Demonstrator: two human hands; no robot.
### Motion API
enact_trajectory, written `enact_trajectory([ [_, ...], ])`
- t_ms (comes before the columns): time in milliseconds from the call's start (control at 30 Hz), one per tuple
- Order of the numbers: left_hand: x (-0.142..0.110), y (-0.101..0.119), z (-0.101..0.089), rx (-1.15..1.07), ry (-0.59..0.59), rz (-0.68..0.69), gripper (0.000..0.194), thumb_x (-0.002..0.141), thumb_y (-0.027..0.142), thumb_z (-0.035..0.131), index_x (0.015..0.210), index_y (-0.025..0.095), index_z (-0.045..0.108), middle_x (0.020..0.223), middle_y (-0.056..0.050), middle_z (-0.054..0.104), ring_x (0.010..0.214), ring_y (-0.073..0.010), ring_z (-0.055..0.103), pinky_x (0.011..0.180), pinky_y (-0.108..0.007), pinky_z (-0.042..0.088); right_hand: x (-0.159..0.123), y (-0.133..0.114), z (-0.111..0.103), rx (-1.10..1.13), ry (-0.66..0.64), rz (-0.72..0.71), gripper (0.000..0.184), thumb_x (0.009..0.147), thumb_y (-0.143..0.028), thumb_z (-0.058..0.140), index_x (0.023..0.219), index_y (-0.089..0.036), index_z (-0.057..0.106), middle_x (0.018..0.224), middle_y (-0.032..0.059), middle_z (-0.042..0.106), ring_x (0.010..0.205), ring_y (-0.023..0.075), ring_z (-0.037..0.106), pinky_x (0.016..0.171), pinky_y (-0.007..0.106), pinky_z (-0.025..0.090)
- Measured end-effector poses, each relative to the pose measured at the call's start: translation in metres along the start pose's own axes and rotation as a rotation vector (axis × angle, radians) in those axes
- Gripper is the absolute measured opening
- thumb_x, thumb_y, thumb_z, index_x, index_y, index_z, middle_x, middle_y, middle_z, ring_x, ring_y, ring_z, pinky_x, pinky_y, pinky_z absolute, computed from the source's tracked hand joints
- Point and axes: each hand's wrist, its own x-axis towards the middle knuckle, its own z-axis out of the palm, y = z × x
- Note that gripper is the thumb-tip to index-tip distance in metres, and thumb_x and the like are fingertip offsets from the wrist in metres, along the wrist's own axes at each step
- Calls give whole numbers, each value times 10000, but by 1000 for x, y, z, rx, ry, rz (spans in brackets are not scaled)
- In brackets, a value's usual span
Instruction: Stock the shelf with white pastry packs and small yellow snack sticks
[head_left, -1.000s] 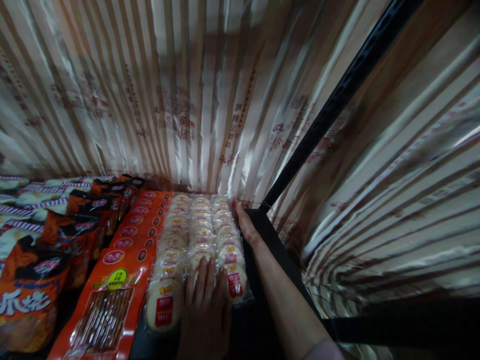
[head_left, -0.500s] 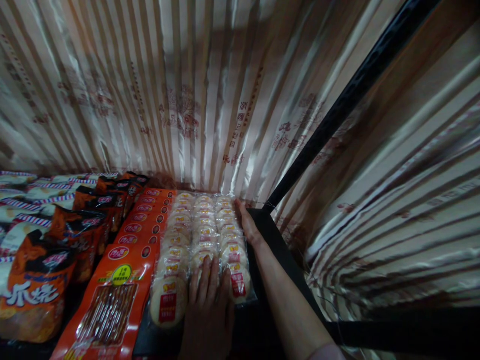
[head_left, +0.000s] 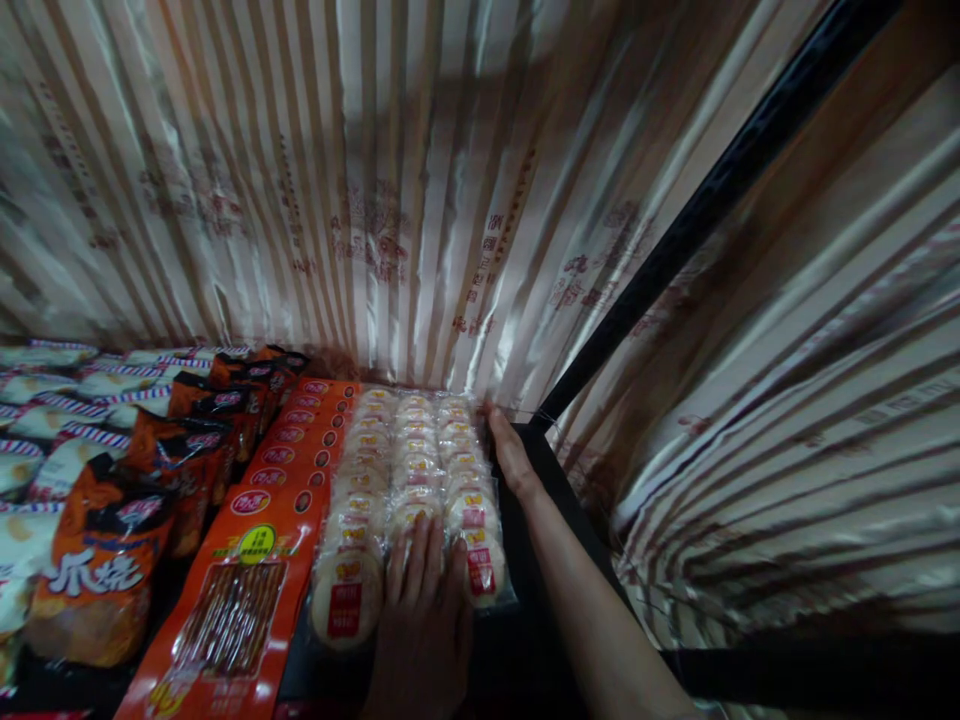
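Note:
My left hand (head_left: 424,610) lies with fingers stretched out over the front of the middle row of round pale crackers or cakes in clear wrappers (head_left: 417,440). My right hand (head_left: 514,460) reaches to the back along the outer side of the right-hand row, fingertips near the far corner. Its fingers look straight; some are hidden behind the thumb side. Three rows of these packs overlap from front to back, the front left pack (head_left: 345,600) with a red label. Beside them on the left, orange packets of brown sticks (head_left: 232,610) lie overlapped.
Orange and black snack bags (head_left: 97,570) stand at the left, with white packets with striped edges (head_left: 82,440) beyond them. A black post (head_left: 675,230) rises at the shelf's back right corner (head_left: 544,455). Pleated printed cloth (head_left: 420,250) hangs behind and at the right.
The view has shifted slightly, so the goods sit a little farther right in the picture. Both hands keep nearly the same places on and beside the wrapped packs.

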Motion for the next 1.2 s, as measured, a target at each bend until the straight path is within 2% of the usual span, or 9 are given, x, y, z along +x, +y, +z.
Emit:
enact_trajectory([
  [100,-1,1,0,-5,18,4,440,880,314,458,1308,216,490,1402,-67,456,1339,-262,323,1108,-442,162,-17,-22,-9,-276,-24,-84,712,840,-677,359,1380,-217,415,1463,40,373,1376,218,280,1163,426,182],
  [200,-3,1,0,-19,42,27,443,885,297,449,1314,194,482,1389,-76,471,1328,-258,343,1107,-440,177,-35,-46,-9,-577,-127,-291,657,879,-614,348,1403,-219,377,1498,51,301,1398,222,217,1160,450,180],
  [300,-5,0,0,-31,44,62,428,890,287,442,1303,189,489,1368,-75,493,1321,-247,356,1108,-438,186,-51,-65,3,-787,-256,-471,592,922,-538,312,1419,-217,344,1505,48,281,1413,219,163,1153,458,193],
  [467,-8,-1,3,-13,25,84,439,889,320,443,1311,204,475,1367,-69,492,1319,-242,356,1111,-432,164,-68,-82,37,-1005,-452,-520,573,937,-511,303,1440,-238,289,1532,17,192,1425,214,88,1150,430,173],
  [600,-11,0,6,26,25,93,434,885,324,435,1291,180,485,1346,-87,507,1313,-256,359,1097,-438,178,-73,-81,56,-1048,-566,-431,570,944,-500,269,1430,-207,320,1523,49,213,1420,226,122,1144,431,149],
  [733,-11,0,6,31,9,91,455,876,324,432,1297,157,469,1340,-107,503,1285,-266,392,1073,-450,226,-74,-85,60,-1055,-599,-363,558,948,-474,277,1428,-193,326,1516,77,235,1417,230,134,1145,430,128],
  [933,-12,3,9,-11,33,56,384,863,290,447,1200,140,555,1232,-108,586,1207,-238,475,1061,-431,278,-94,-106,59,-1014,-586,-458,550,948,-470,297,1441,-227,290,1527,63,201,1419,218,125,1143,432,169],
  [1033,-22,2,-3,-33,57,22,379,859,265,443,1203,150,555,1206,-92,604,1174,-228,504,1058,-432,301,-110,-112,61,-997,-580,-531,544,948,-455,315,1445,-237,275,1521,62,226,1413,225,156,1133,447,212],
  [1200,-46,-14,-44,1,106,-14,404,861,207,424,1248,136,513,1299,-133,535,1288,-265,401,1072,-481,297,-131,-113,75,-953,-610,-655,511,945,-429,351,1409,-214,366,1509,69,273,1410,237,167,1133,448,223],
])
